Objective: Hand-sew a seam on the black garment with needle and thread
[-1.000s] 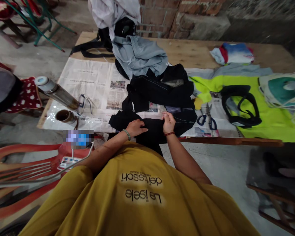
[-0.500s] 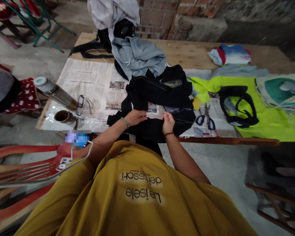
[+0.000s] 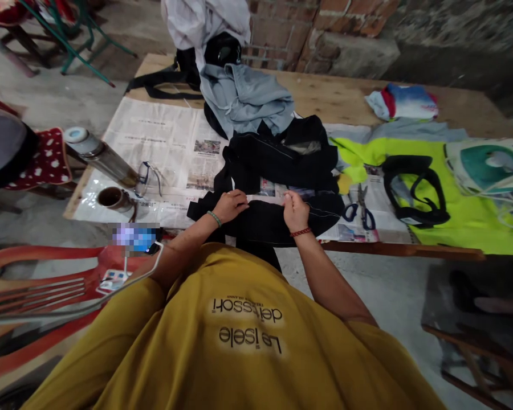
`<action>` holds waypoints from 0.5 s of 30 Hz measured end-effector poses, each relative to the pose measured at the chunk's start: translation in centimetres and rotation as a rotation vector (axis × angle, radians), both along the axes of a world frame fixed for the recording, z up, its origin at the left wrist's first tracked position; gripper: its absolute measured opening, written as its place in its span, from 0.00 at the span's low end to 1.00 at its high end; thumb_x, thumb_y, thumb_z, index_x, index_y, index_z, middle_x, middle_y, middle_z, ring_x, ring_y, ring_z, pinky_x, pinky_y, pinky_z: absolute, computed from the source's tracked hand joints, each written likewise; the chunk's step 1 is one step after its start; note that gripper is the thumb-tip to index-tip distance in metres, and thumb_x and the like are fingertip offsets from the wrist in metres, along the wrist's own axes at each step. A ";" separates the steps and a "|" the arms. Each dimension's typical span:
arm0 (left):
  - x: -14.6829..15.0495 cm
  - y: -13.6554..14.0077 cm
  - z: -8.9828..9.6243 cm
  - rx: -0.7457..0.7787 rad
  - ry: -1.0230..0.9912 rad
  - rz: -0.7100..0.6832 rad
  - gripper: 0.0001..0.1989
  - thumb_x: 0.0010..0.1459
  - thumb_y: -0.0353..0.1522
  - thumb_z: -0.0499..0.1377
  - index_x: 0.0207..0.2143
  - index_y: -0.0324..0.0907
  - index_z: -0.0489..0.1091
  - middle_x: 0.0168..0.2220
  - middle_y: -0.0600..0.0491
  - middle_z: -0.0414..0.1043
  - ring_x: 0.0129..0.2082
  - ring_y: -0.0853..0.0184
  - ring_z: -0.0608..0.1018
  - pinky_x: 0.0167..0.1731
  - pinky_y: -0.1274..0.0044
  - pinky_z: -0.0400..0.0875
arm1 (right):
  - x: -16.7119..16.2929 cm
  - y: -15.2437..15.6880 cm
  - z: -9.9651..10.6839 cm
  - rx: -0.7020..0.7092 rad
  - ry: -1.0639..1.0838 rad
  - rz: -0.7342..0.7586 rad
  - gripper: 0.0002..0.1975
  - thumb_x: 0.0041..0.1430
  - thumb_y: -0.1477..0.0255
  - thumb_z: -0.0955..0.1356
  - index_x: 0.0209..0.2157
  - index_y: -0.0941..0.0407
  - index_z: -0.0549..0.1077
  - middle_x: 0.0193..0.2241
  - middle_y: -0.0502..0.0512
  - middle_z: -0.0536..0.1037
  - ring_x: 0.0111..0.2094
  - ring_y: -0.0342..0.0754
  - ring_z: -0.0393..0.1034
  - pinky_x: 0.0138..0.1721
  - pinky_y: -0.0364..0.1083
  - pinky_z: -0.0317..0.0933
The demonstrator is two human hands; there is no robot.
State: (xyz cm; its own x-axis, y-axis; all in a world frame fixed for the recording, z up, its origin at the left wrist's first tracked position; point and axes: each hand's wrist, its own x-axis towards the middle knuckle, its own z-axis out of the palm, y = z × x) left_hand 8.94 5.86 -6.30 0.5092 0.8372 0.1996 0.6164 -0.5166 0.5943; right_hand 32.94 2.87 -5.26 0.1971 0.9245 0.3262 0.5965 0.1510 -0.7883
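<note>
A black garment (image 3: 277, 156) lies on newspaper at the table's near edge, its black cloth (image 3: 265, 223) spread below my hands. A thin pale strip (image 3: 265, 199) runs across it from one hand to the other. My left hand (image 3: 232, 206), with a green bead bracelet, is closed at the strip's left end and rests against the black cloth. At the other end, my right hand (image 3: 296, 213) pinches the strip between thumb and fingers. What the strip is made of I cannot make out. Scissors (image 3: 361, 206) with dark handles lie right of the garment.
To the left are a brown mug (image 3: 113, 199), a glass bottle (image 3: 100, 159) and eyeglasses (image 3: 147, 177). Grey cloth (image 3: 248, 97) is heaped behind the garment. A black strap (image 3: 416, 191) and an iron (image 3: 489, 159) sit on yellow-green cloth (image 3: 474, 228). A red chair (image 3: 38, 262) stands left.
The pale strip now shows as a fairly straight line between my hands. My right hand has moved slightly right, and my left hand slightly left. The view has shifted a little.
</note>
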 end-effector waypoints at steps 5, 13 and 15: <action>1.0 -0.8 1.0 -0.047 0.137 0.021 0.06 0.57 0.31 0.57 0.33 0.42 0.74 0.47 0.50 0.73 0.47 0.61 0.73 0.47 0.67 0.64 | 0.0 -0.5 -0.1 0.041 -0.070 0.023 0.19 0.64 0.57 0.58 0.39 0.55 0.72 0.31 0.54 0.77 0.30 0.46 0.69 0.37 0.45 0.63; 2.4 -1.4 2.0 -0.183 0.046 -0.077 0.09 0.51 0.38 0.63 0.34 0.44 0.75 0.53 0.51 0.70 0.52 0.58 0.71 0.51 0.64 0.62 | -0.2 -1.3 0.6 0.049 -0.072 0.077 0.19 0.64 0.60 0.57 0.41 0.56 0.72 0.28 0.53 0.75 0.24 0.43 0.65 0.30 0.44 0.62; 2.7 -1.1 2.0 -0.204 -0.005 -0.108 0.10 0.50 0.39 0.64 0.33 0.43 0.75 0.52 0.51 0.70 0.51 0.59 0.71 0.51 0.66 0.63 | -0.2 -1.4 0.7 0.042 -0.062 0.082 0.18 0.64 0.60 0.57 0.40 0.56 0.72 0.27 0.52 0.75 0.23 0.43 0.64 0.29 0.44 0.62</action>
